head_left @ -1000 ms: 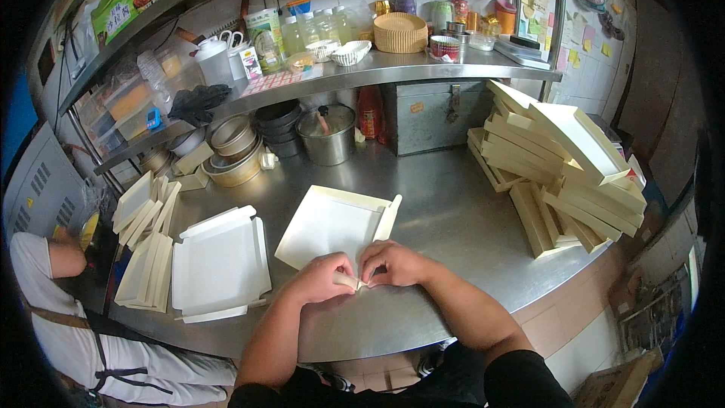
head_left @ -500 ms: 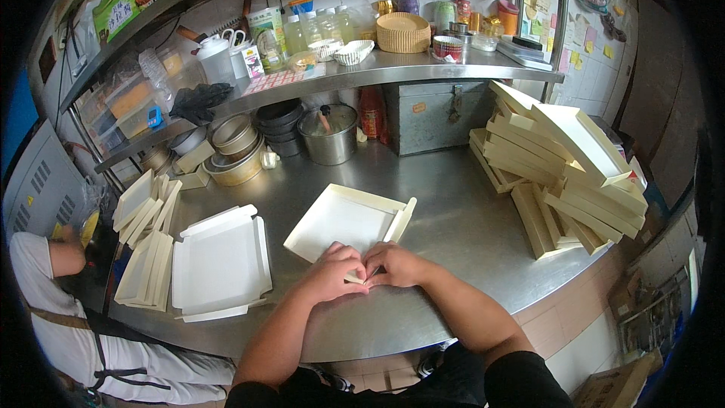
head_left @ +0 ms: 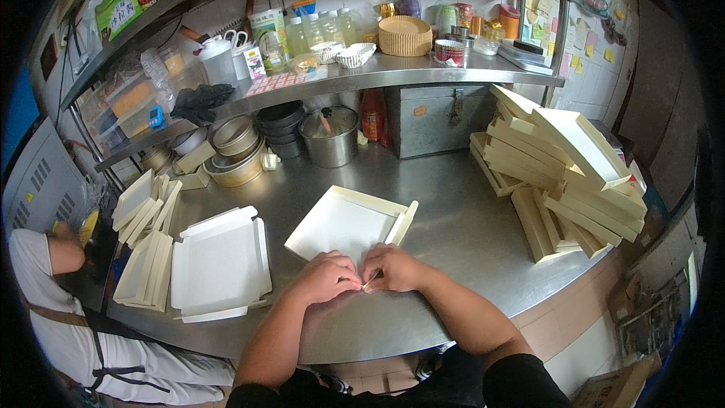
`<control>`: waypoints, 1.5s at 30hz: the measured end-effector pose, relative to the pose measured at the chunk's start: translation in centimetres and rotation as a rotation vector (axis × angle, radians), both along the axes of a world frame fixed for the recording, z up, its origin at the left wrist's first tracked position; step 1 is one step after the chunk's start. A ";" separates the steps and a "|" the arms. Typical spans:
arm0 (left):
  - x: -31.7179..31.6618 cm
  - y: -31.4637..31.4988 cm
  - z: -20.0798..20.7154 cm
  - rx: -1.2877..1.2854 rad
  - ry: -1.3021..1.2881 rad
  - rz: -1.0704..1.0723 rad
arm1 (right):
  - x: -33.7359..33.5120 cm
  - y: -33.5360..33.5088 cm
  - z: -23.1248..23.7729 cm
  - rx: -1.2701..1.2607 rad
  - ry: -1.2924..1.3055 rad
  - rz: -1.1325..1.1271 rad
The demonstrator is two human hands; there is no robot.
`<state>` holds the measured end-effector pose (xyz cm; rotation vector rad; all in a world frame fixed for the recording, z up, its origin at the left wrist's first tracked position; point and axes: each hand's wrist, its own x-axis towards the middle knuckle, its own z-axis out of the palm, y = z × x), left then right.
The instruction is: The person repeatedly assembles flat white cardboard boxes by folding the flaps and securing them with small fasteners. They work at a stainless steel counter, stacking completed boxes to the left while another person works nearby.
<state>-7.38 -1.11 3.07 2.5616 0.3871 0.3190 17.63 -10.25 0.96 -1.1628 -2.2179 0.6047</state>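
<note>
A shallow cream cardboard box tray (head_left: 343, 221) with a white inside lies at the middle of the steel table, its far and right walls standing up. Both hands are at its near corner, close together. My left hand (head_left: 330, 277) has its fingers bent and pinched on the near edge of the tray. Beside it, my right hand (head_left: 390, 267) pinches the corner flap, a thin pale edge of which shows between the fingertips. Much of the near wall is hidden behind the hands. Left of them lies a flatter white cardboard tray (head_left: 220, 263) with its side flaps loose.
Folded cream trays are piled in a tall heap (head_left: 563, 166) at the right, and a smaller stack (head_left: 147, 272) stands at the left. Behind are a metal pot (head_left: 329, 140), round pans (head_left: 234, 159) and a grey metal case (head_left: 442, 121), under a laden shelf. Another person (head_left: 53, 287) stands at the left.
My fingertips have drawn slightly apart at the near corner, and a thin edge of the flap now shows between them. The tray has barely shifted.
</note>
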 end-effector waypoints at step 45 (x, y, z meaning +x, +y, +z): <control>0.0 -1.3 1.4 0.382 0.097 0.515 | 4.4 -1.6 1.3 -0.074 -0.033 -0.250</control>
